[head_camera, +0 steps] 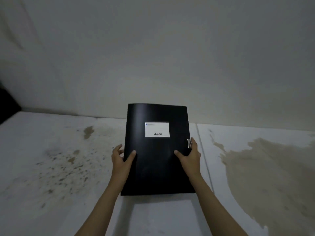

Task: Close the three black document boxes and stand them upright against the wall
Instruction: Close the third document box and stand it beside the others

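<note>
From my feed, the far left shows only a dark shape (7, 106) at the frame edge — too cut off for me to name. Next comes the white floor (51, 150), speckled with brown stains on this side. My left hand (120, 159) grips the left edge of the box (156, 159), thumb lying on the black front and fingers wrapped behind. The box is shut, so I cannot see anything inside it; it faces me with its top edge toward the wall (153, 48), and I cannot tell whether its lower edge rests on the floor or is held just above it. A white label (157, 129) sits on the upper front. On the right edge there is a small metal clasp (188, 143), and my right hand (190, 155) clamps that edge just beside it — thumb on the front, fingers around the side. Further right, a seam runs through the floor, then a large tan stain (265, 176).
</note>
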